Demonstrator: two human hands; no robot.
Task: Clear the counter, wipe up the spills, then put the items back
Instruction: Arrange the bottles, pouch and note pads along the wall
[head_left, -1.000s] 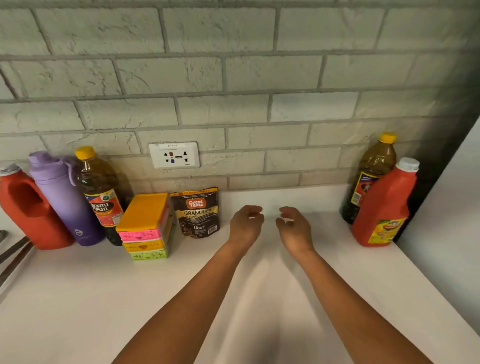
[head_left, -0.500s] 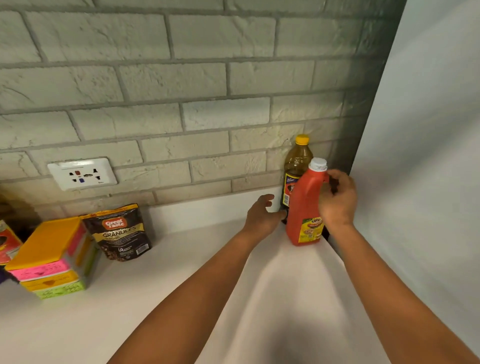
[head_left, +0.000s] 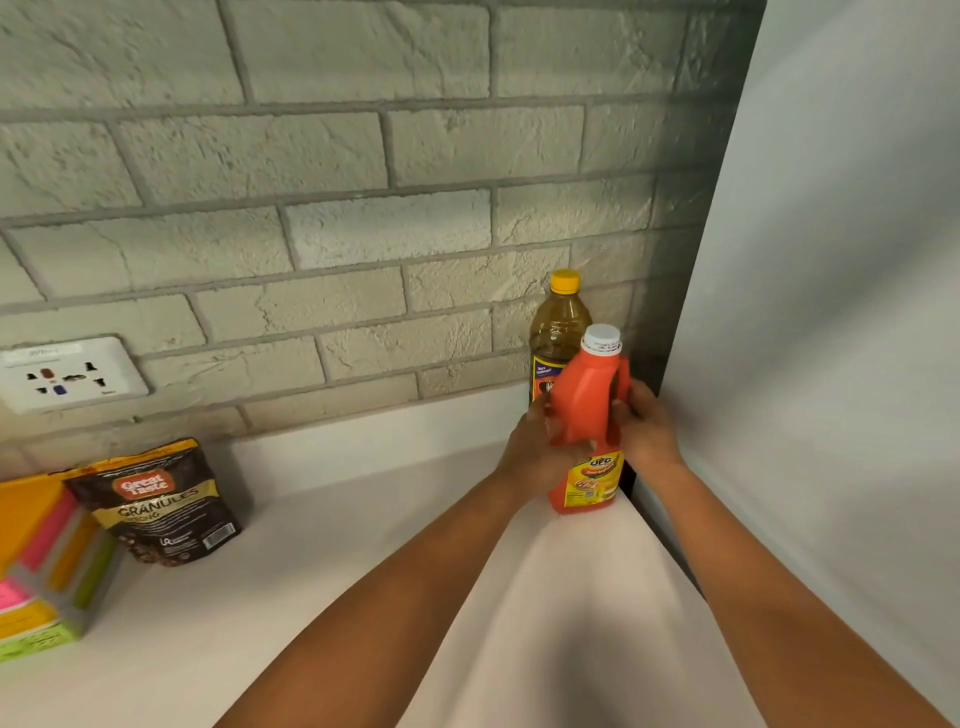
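An orange jug (head_left: 589, 415) with a white cap and a yellow label stands in the counter's far right corner. My right hand (head_left: 644, 426) grips its handle from the right. My left hand (head_left: 535, 447) is wrapped around its body from the left. Directly behind the jug stands a dark oil bottle (head_left: 558, 327) with a yellow cap, its lower part hidden. The white counter (head_left: 311, 571) runs left from the corner.
A dark granules pouch (head_left: 156, 501) leans against the brick wall at the left. A stack of coloured boxes (head_left: 41, 561) sits at the left edge. A white wall socket (head_left: 70, 371) is above them. A white panel (head_left: 831, 312) closes the right side.
The view has swung right toward the corner. My right hand went from the jug's cap area to its handle, and my left hand closed on the jug's body.
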